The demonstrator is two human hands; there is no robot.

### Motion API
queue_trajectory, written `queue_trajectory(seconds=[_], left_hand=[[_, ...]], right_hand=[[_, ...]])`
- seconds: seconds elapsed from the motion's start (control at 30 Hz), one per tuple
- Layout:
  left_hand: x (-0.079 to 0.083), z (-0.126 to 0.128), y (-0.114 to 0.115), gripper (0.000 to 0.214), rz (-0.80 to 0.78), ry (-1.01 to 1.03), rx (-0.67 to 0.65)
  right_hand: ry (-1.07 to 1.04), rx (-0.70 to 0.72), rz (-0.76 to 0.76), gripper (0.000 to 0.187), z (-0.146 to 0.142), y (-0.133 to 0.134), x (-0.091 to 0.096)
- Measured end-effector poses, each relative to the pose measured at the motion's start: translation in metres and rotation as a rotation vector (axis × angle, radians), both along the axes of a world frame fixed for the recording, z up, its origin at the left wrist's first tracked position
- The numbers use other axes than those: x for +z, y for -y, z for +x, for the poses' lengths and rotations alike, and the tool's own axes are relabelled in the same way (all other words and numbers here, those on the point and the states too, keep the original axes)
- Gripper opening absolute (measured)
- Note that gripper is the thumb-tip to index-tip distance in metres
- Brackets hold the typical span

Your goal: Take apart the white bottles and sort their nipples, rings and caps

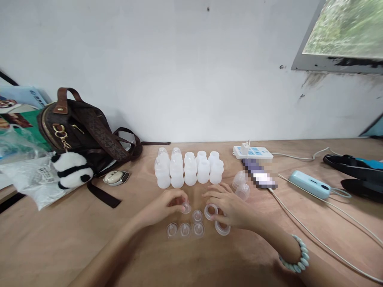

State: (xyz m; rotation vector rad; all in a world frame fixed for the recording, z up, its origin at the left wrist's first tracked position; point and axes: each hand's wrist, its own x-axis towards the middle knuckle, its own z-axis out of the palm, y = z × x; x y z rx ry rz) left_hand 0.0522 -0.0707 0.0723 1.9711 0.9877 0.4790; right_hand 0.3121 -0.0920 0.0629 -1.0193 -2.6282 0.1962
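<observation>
My left hand [170, 205] is closed, its thumb and fingertips pinching a clear bottle nipple [187, 208] just above the table. Several more clear nipples [185, 230] lie in front of it, base down. My right hand [229, 205] curves over a translucent screw ring [210, 217], with thumb and fingers at its edge. A second screw ring [223, 230] lies under that hand, partly covered. Behind both hands, small white baby bottles [190, 175] stand in two rows. Clear domed caps [176, 152] top some at the left; those at the right have open necks.
Two clear domes [243, 192] sit right of my right hand, near a blurred phone [259, 173] and a power strip [263, 152]. A light blue device [309, 184] and white cables lie farther right. At left are a brown backpack [86, 127], a panda charm [73, 170] and a beige mouse [113, 177].
</observation>
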Motion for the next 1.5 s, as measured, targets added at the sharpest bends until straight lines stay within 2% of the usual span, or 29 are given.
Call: queue_trajectory(seconds=[0.1,0.2,0.3,0.43,0.53,0.67,0.77,0.87,1.13,1.37,1.5], left_hand=[[0.007,0.004,0.005,0.010,-0.026,0.100,0.083],[0.009,0.013,0.012,0.012,-0.035,0.214,0.166],[0.007,0.022,0.022,0.017,-0.041,0.296,0.223],[0.002,0.033,0.033,0.016,-0.002,0.324,0.228],[-0.002,0.037,0.036,0.017,-0.014,0.372,0.239],[-0.002,0.039,0.036,0.022,-0.152,0.479,0.266],[-0.002,0.038,0.034,0.031,-0.303,0.580,0.224],[-0.005,0.037,0.033,0.032,-0.370,0.639,0.215],[-0.011,0.038,0.034,0.040,-0.358,0.658,0.278],[-0.012,0.043,0.036,0.045,-0.366,0.697,0.235],[-0.014,0.043,0.037,0.049,-0.346,0.703,0.187]], right_hand=[[-0.125,-0.012,0.074,0.019,0.003,-0.001,0.003],[-0.356,-0.065,0.159,0.029,0.002,0.003,0.007],[-0.514,-0.003,0.226,0.039,-0.004,0.014,0.008],[-0.487,0.108,0.284,0.043,-0.016,0.027,0.003],[-0.461,0.109,0.276,0.043,-0.020,0.030,-0.002],[-0.513,0.070,0.196,0.044,-0.020,0.025,-0.007],[-0.572,0.052,0.186,0.045,-0.019,0.021,-0.011],[-0.602,0.029,0.185,0.043,-0.021,0.019,-0.015],[-0.704,-0.029,0.144,0.024,-0.024,0.022,-0.012],[-0.785,-0.083,0.210,0.013,-0.028,0.027,-0.012],[-0.803,-0.095,0.157,0.010,-0.028,0.028,-0.012]])
